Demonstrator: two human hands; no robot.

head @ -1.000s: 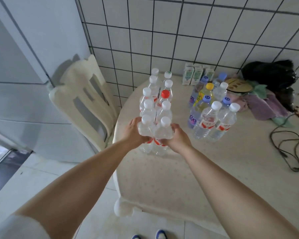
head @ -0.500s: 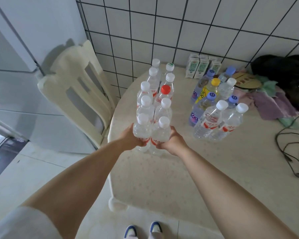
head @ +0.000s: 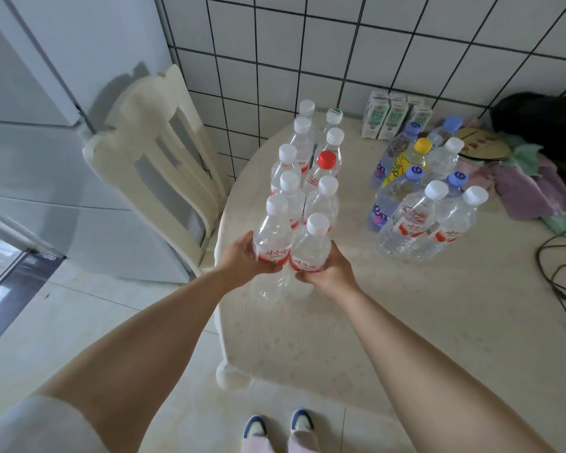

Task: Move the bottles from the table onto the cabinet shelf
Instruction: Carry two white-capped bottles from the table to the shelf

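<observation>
Two clear bottles with white caps sit in the hands at the near end of a double row on the bench [head: 389,322]: the left hand [head: 242,261] curls round the left bottle [head: 273,235] at its red label, and the right hand [head: 329,273] curls round the right bottle [head: 311,248] the same way. Both look thin-walled and see-through; I judge them light, possibly empty, though any water level is hard to read. Thin plastic should dent under a hard squeeze and feel slick, so a mid-body hold at the label, as here, suits them better than the cap. Behind them, toward 12 o'clock, the row of bottles [head: 321,171] runs to the tiled wall; a second cluster of bottles [head: 415,197] stands at about 2 o'clock. Whether the held pair is lifted clear of the bench I cannot tell, since their bases blur. No cabinet shelf is in view, and the fingers on the far sides are hidden.
</observation>
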